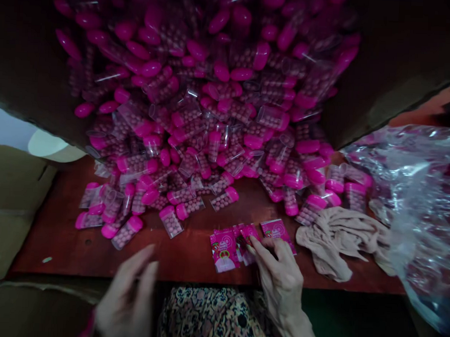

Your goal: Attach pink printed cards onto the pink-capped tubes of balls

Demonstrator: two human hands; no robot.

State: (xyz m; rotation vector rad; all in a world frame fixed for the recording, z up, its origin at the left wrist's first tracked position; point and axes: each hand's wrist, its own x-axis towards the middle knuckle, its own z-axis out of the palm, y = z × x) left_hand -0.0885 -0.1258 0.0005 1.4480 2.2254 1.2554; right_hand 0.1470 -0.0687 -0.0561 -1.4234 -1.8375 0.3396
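My right hand [282,275] is at the table's front edge, thumb and fingers pinched on a pink printed label [247,233]. Beside it lie more labels of the same kind, one flat stack to the left [224,250] and another to the right [278,231], partly behind my fingers. My left hand [128,293] hangs near the front edge on the left, smeared by motion, so its fingers and any contents are unclear. Clear plastic containers with pink caps and small pale balls inside lie nearby, the closest being one container [171,222] tipped on its side.
A large heap of similar containers [220,113] spills from an open carton [386,56] onto the red-brown tabletop [72,253]. A crumpled beige cloth [341,238] and clear plastic wrap [424,207] are on the right. A cardboard box [13,199] stands at left.
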